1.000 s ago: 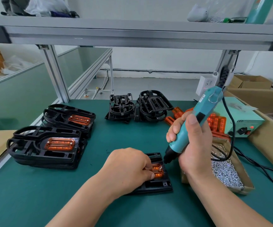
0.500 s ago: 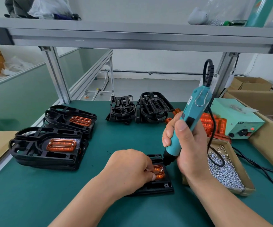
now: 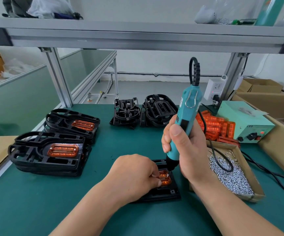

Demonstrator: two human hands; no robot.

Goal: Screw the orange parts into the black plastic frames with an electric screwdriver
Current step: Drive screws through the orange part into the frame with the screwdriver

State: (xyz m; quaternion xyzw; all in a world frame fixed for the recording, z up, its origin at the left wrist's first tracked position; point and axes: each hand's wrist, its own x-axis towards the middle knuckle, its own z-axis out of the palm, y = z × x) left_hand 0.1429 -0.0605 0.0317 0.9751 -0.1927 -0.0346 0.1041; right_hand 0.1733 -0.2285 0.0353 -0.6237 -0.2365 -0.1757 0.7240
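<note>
A black plastic frame (image 3: 168, 193) lies on the green mat near the front, with an orange part (image 3: 165, 178) seated in it. My left hand (image 3: 134, 174) covers most of the frame and its fingertips pinch the orange part. My right hand (image 3: 180, 147) grips a teal electric screwdriver (image 3: 187, 114), held nearly upright. Its black tip (image 3: 171, 165) stands at the far right corner of the orange part.
Two stacks of black frames fitted with orange parts (image 3: 52, 150) (image 3: 73, 123) sit at the left. Bare black frames (image 3: 143, 111) stand at the back, loose orange parts (image 3: 218, 126) right of them. A cardboard tray of screws (image 3: 229, 176), a teal power supply (image 3: 245, 121) and cables lie at right.
My right hand has swung the screwdriver from tilted to nearly upright and brought its tip down to the orange part. My left hand has stayed on the frame.
</note>
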